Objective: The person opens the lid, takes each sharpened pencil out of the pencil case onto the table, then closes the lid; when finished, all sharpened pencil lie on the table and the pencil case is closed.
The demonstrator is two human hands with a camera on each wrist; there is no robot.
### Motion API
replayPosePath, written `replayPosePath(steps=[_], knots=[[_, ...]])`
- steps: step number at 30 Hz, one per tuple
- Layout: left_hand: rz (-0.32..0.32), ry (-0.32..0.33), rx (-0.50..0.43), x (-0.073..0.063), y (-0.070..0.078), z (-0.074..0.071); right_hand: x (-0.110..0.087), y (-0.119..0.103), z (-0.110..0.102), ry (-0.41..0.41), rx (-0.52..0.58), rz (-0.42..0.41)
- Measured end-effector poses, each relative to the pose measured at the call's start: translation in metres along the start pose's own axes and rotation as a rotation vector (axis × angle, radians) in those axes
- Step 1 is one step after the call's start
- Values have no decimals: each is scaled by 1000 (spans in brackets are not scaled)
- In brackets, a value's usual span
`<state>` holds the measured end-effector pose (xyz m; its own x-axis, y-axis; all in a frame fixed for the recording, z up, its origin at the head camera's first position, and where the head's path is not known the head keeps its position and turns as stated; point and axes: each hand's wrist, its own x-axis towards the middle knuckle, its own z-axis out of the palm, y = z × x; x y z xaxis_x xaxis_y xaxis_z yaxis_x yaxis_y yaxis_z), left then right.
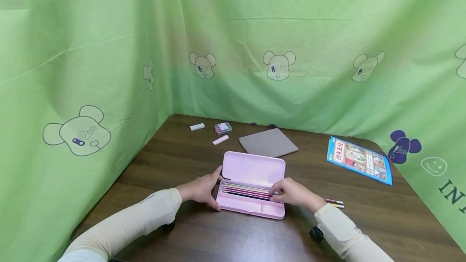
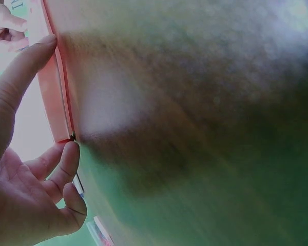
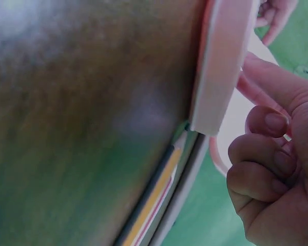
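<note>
A pink pencil case (image 1: 240,204) lies with its lid (image 1: 253,169) raised at the back. Several pencils (image 1: 244,192) rest side by side in its long rear compartment, points to the left. My left hand (image 1: 201,188) grips the case's left end, the thumb at the front and the fingers round the back corner by the hinge. At the right end of the case, my right hand (image 1: 294,192) reaches in and pinches a pencil between thumb and forefinger; its other fingers (image 3: 259,151) are curled. The pencil ends are hidden behind that hand.
Right of the case lie loose pencils (image 1: 335,203), partly behind the right wrist. Behind it are a grey flat notebook (image 1: 268,142), a small clear box (image 1: 223,128), a pink strip (image 1: 220,140) and a white block (image 1: 197,127). A colourful book (image 1: 359,160) lies far right.
</note>
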<state>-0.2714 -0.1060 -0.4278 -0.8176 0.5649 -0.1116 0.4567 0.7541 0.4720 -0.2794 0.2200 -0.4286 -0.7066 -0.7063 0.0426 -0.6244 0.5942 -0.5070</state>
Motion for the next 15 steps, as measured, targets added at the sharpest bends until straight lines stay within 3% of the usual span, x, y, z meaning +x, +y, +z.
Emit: replayPosePath(steps=[15], knots=[[-22, -7, 6, 2, 0, 1, 7, -2, 3, -13, -56, 26]])
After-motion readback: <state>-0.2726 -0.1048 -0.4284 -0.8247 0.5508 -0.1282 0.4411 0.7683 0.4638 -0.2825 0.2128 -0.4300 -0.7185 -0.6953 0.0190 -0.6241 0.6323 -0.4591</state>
